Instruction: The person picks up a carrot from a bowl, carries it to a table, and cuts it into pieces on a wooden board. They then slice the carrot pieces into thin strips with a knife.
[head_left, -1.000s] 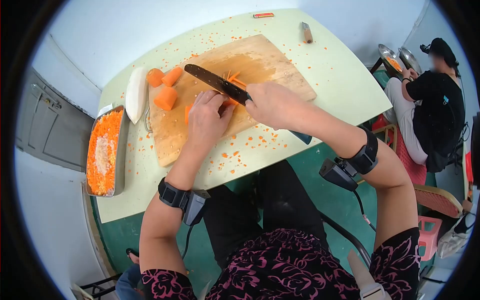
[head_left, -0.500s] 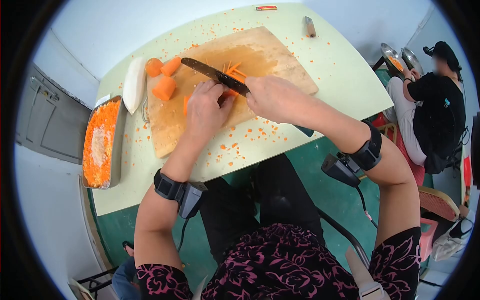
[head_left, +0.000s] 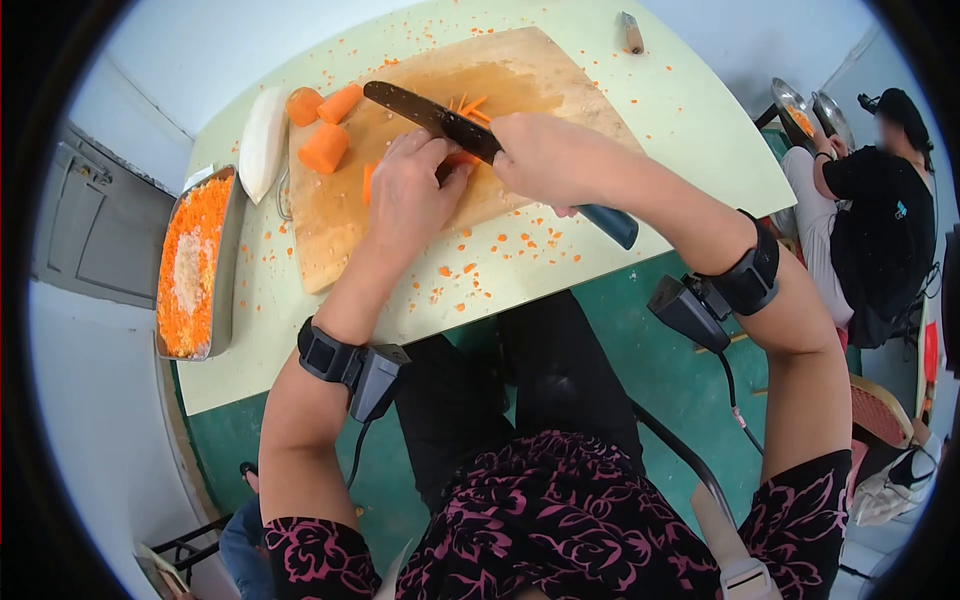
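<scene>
My right hand (head_left: 548, 163) is wrapped round the dark handle of a kitchen knife (head_left: 425, 114), its blade pointing left across the cutting board (head_left: 330, 240). My left hand (head_left: 412, 190), fingers curled, presses on a carrot piece (head_left: 368, 182) close beside the blade; most of that piece is hidden under the fingers. Thin carrot strips (head_left: 474, 108) lie just beyond the knife. At the board's far left are three larger parts: a carrot chunk (head_left: 323, 149), a second carrot chunk (head_left: 304, 106) and a longer carrot piece (head_left: 341, 103).
A peeled white radish (head_left: 262, 145) lies left of the board. Beside it stands a metal tray (head_left: 228, 290) of chopped carrot with a paler heap on top. Carrot bits dot the table (head_left: 700, 150). A small tool (head_left: 632, 33) lies at the back. Another person (head_left: 870, 210) sits at right.
The view has shifted slightly, so the table sits higher in the picture. The knife handle's end now shows below my right hand. My left hand stays on the carrot.
</scene>
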